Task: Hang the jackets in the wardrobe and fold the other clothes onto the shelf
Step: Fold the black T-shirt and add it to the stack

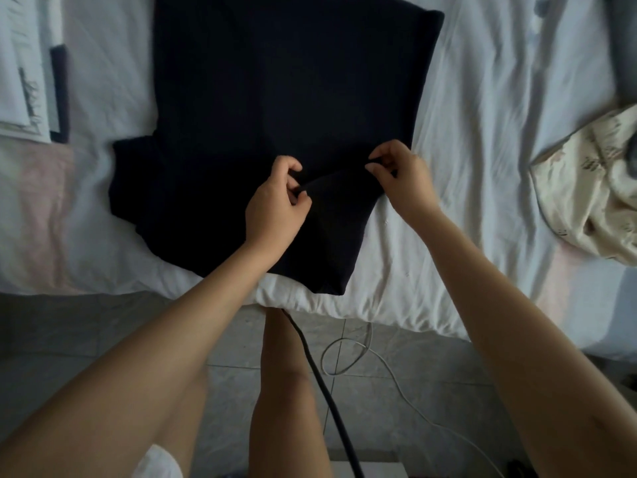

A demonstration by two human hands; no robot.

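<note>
Nearest the camera, a couple of cables (320,374) trail over the tiled floor (86,339) by the person's legs. Just past the bed (482,98) edge, the left hand (275,201) and right hand (400,174) each have fingers curled in a pinch on a raised fold or band of the dark garment (275,81), one at each end. The garment lies spread flat on the bed, its near end hanging toward the edge, so it looks like folding has only just begun on this one. Further back, a folded stack (24,63) sits at the far left, so some pieces seem done. A cream garment (593,188) lies crumpled off to the right, probably waiting. No wardrobe or shelf in view, so plenty seems left.
</note>
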